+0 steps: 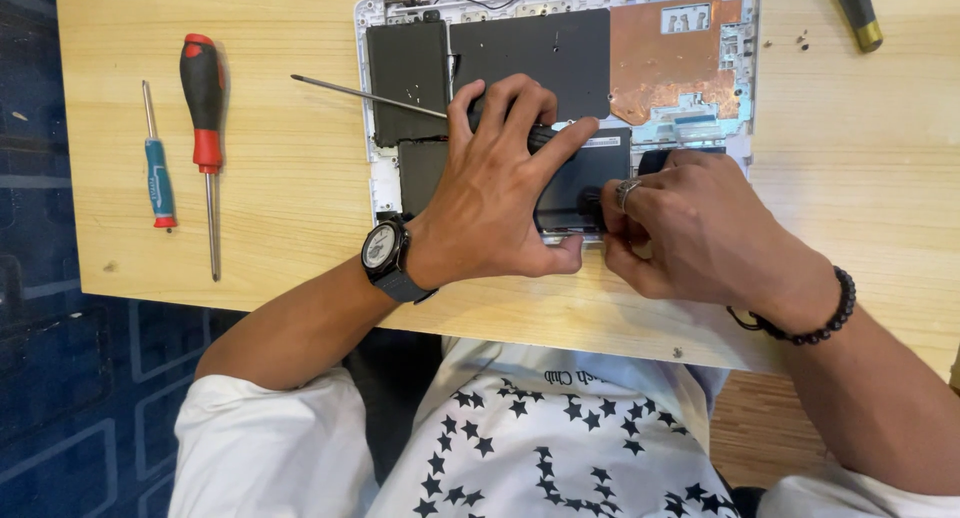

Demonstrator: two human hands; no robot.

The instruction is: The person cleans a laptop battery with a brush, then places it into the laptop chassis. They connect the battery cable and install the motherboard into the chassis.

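Note:
An opened white laptop base (pixel 377 168) lies on the wooden table (pixel 290 228), showing black battery panels (pixel 530 53) and a copper plate (pixel 665 63). My left hand (pixel 490 203), with a wristwatch, rests over the laptop. Its fingers are curled on the dark handle of a long thin screwdriver (pixel 370 97), whose shaft points left. My right hand (pixel 690 228), wearing a ring and a bead bracelet, pinches a small black part (pixel 590 200) at the laptop's near edge. What lies under both hands is hidden.
A red-and-black screwdriver (pixel 205 108) and a small teal one (pixel 157 183) lie at the table's left. A dark tool handle (pixel 855 13) and tiny screws (pixel 802 41) sit at the top right. The near table edge is close to my body, and blue flooring (pixel 60 378) shows on the left.

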